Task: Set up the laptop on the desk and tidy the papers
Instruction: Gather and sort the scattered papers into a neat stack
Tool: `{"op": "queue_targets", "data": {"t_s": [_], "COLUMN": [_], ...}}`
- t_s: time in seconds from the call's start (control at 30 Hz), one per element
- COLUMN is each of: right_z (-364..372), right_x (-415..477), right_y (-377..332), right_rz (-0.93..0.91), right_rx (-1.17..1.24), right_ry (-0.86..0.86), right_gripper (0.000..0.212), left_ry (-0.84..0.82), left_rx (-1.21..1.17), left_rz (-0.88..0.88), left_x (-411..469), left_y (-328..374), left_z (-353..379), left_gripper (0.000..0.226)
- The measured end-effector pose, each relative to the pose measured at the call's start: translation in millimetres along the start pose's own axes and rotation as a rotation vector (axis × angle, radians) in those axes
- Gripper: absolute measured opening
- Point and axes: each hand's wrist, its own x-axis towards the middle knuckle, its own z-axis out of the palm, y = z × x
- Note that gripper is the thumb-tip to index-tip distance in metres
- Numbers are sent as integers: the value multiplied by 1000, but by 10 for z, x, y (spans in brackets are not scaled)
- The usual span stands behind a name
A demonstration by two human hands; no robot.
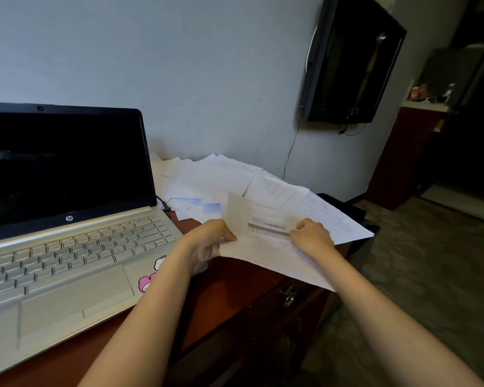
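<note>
Now, hands, left (207, 243) and right (313, 237), tight around papers (274, 254) beside the open laptop (67, 247).

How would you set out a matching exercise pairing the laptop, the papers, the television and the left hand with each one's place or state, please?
Things:
1. laptop
2. papers
3. television
4. left hand

Places or states:
A. mounted on the wall
B. gripping the papers' near edge
C. open on the desk, screen dark
D. scattered in a loose heap

Pairs: 1-C, 2-D, 3-A, 4-B.
</note>
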Motion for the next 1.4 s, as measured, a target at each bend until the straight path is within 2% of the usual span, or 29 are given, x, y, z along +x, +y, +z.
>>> {"op": "queue_targets", "data": {"t_s": [0.1,0.2,0.33,0.47,0.53,0.63,0.7,0.83,0.9,0.97,1.0,1.13,1.2,1.3,1.4], "right_z": [-68,-86,-102,-169,-223,-324,-366,-436,-471,-485,-474,-357,-292,-262,-227], "right_x": [-31,-76,-127,-133,-140,-190,-191,-164,-135,-138,-132,-151,-125,-85,-82], "right_y": [83,93,36,11,-17,-127,-218,-389,-428,-444,-434,-346,-301,-276,-261], "right_rz": [107,163,203,198,170,94,-5,-116,-159,-202,-220,-228,-214,-199,-199], "right_rx": [25,157,315,574,747,937,1012,1011,1051,1070,1081,1186,1209,1139,1027], "right_ry": [-9,17,-3,22,-18,-108,-40,233,283,276,260,180,140,125,67], "right_gripper": [48,52,50,55,48,25,22,27,21,11,14,44,50,38,37], "left_ry": [26,29,20,59,128,272,341,379,404,421,430,419,419,446,537], "left_rx": [69,218,260,321,332,305,330,343,332,311,290,225,206,196,119], "left_rz": [57,72,124,250,296,403,470,591,632,655,652,596,586,561,530], "left_x": [-109,-178,-339,-406,-410,-439,-415,-365,-335,-273,-253,-187,-157,-129,-116], "left_y": [-24,-26,66,186,250,322,336,390,435,450,450,387,347,310,298], "left_z": [-59,-143,-100,-76,-74,-40,-23,68,110,106,98,73,83,110,85], "left_gripper": [38,51,42,49,50,48,48,44,41,42,45,55,51,36,30]}}
